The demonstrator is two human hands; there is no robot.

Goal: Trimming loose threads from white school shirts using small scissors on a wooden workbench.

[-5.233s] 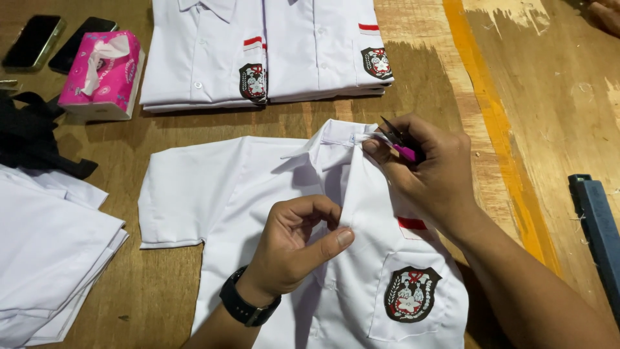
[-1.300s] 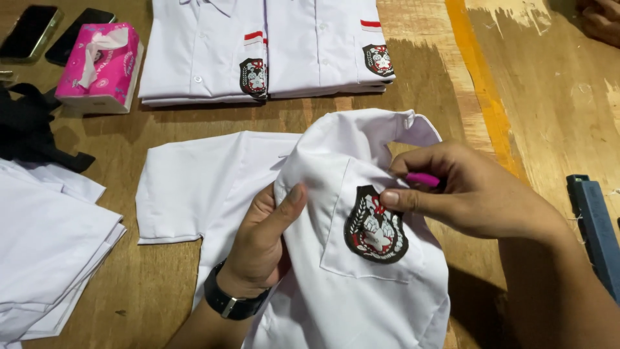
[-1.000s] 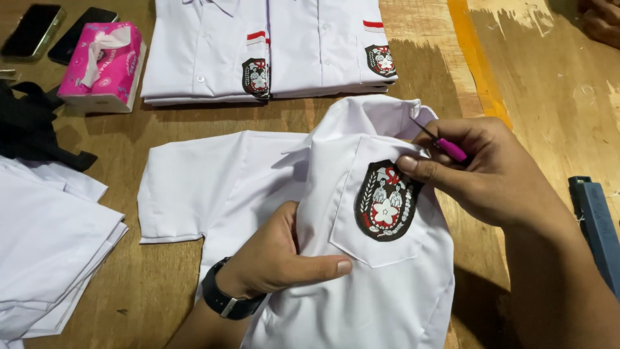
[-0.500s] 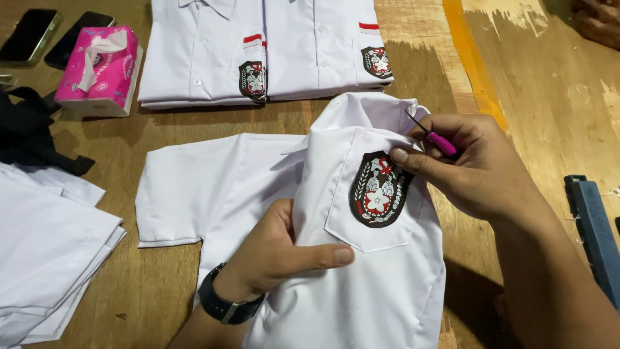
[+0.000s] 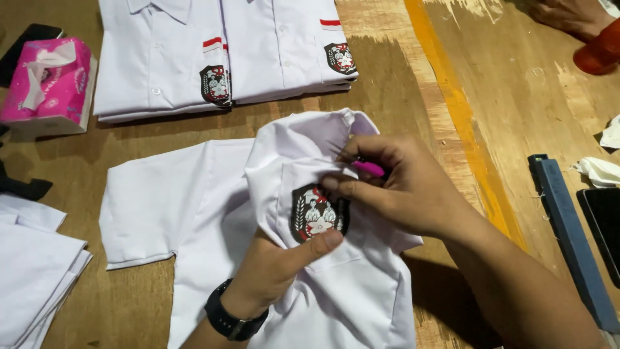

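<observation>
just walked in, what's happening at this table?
A person works on a white short-sleeved shirt spread on the wooden table. The left hand bunches the pocket fabric, thumb pressed on the dark embroidered crest. The right hand pinches a small pink-handled tool at the pocket's top edge. Folded matching shirts lie behind.

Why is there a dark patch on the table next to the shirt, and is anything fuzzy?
Head view: the dark patch is the right hand's arm shadow on the wooden table, beside the white badge-pocket shirt; light falls from the left, the folded white shirts shadow rightwards; the left hand looks sharp, no glare.
</observation>
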